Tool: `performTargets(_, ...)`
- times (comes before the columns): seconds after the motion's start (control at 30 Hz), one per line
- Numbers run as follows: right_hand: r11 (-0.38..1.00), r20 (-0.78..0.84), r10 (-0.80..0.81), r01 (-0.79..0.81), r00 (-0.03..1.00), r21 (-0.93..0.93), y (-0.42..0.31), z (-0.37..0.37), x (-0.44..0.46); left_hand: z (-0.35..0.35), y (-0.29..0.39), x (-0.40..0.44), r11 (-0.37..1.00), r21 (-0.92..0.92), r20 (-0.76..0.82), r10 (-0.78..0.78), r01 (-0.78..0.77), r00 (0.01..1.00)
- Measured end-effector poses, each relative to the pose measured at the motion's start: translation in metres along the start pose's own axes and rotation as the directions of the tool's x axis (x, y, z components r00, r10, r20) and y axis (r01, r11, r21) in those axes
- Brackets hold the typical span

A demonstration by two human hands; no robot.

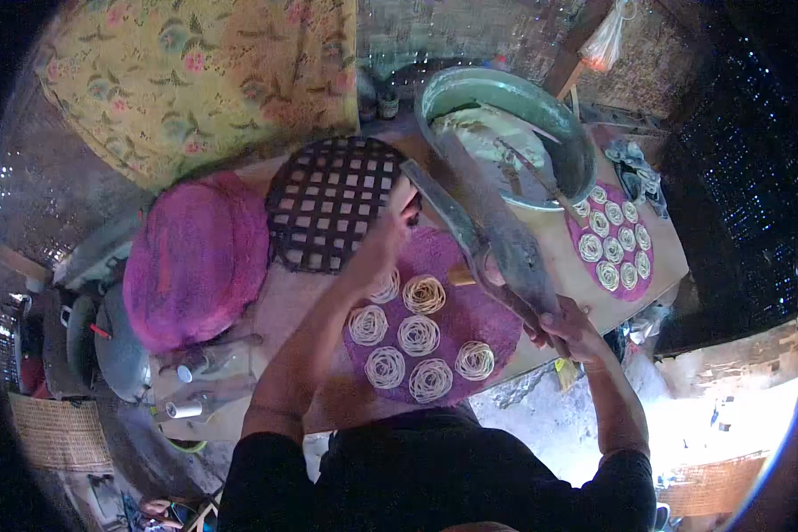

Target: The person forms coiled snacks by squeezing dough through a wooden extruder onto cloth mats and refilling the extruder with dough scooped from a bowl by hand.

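Note:
A long, worn two-armed wooden press (505, 248) slants over the table, its arms meeting near my right hand. My right hand (570, 332) is closed round its lower end. At the upper far end, my left hand (397, 215) is slightly blurred; its fingers curl at the narrower arm. Below the press lies a round pink-purple woven mat (452, 328). Several flat coils of pale dough strands (418, 335) sit on it, and one coil (424, 294) looks yellower. A small yellowish block-like piece (460, 277) shows beside the press.
A large basin (434, 97) holds pale dough and sticks. A second mat (576, 232) with several coils lies at right. Stacked pink mats (195, 257) and a black lattice tray (328, 199) stand left. Two white-ended cylinders (184, 409) lie near the left edge.

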State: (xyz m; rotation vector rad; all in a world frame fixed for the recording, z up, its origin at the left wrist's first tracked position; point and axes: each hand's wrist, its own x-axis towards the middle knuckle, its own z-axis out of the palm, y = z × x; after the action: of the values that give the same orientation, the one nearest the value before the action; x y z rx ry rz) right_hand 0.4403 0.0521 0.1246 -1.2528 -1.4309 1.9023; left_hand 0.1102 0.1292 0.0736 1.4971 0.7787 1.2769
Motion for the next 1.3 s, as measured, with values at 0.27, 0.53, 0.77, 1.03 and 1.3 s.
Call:
performTargets(0.27, 0.847, 0.459, 0.113, -0.327, 0.881, 0.419, 0.006, -0.005, -0.012, 0.03, 0.068, 0.066, 0.355, -0.924, 0.155, 0.013, 0.14, 0.988)
performTargets(0.53, 0.859, 0.002, 0.511, -0.511, 0.86, 0.027, 0.02, -0.006, 0.008, 0.059, -0.127, 0.058, 0.053, -0.998, -0.041, -0.22, -0.03, 0.975)
performTargets(0.77, 0.851, -0.163, 0.48, -0.503, 0.862, -0.153, 0.02, 0.0, 0.017, 0.043, -0.11, 0.066, 0.014, -1.0, -0.011, 0.005, -0.011, 1.0)
performTargets(1.03, 0.802, -0.164, 0.505, -0.531, 0.847, -0.275, -0.018, 0.003, -0.011, 0.055, -0.083, 0.054, 0.062, -0.997, -0.064, -0.143, -0.055, 0.988)
performTargets(1.3, 0.856, -0.193, 0.354, -0.4, 0.915, -0.328, -0.002, 0.014, 0.001, 0.031, -0.059, 0.07, 0.089, -0.996, -0.022, -0.076, -0.015, 0.997)
